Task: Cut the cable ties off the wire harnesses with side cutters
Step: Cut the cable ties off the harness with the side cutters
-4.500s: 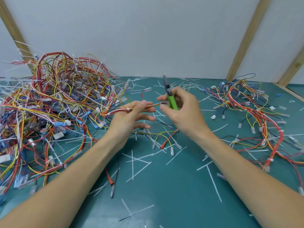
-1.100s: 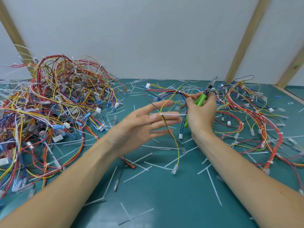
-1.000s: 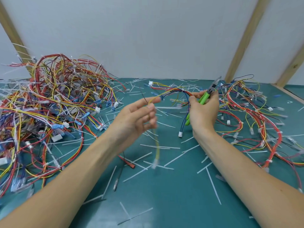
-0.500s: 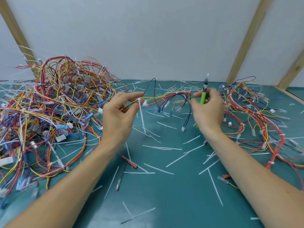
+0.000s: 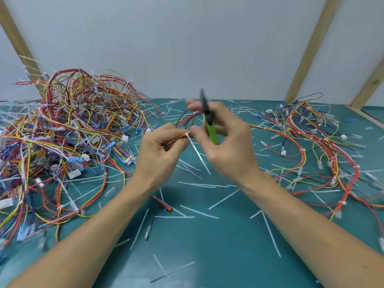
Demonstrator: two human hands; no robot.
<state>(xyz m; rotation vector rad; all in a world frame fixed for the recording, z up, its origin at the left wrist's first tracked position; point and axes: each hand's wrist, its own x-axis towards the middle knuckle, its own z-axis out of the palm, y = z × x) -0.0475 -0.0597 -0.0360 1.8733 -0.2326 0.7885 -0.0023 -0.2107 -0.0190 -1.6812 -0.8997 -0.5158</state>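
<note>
My left hand (image 5: 161, 151) pinches a thin harness of yellow, red and black wires (image 5: 187, 121) above the middle of the green table. A white cable tie (image 5: 197, 151) hangs from the harness between my hands, its tail pointing down and right. My right hand (image 5: 226, 142) grips the green-handled side cutters (image 5: 208, 119), whose dark jaws point up, and its thumb and forefinger also touch the harness beside the tie. The hand is motion-blurred.
A large tangled heap of harnesses (image 5: 62, 132) fills the left of the green mat (image 5: 207, 246). A smaller spread of harnesses (image 5: 311, 152) lies on the right. Several cut white tie tails (image 5: 199, 212) litter the mat. A white wall with wooden battens (image 5: 307, 50) stands behind.
Both hands have drawn together at the centre. The right hand brought the cutters left and now touches the harness beside the tie, which hangs between the hands.
</note>
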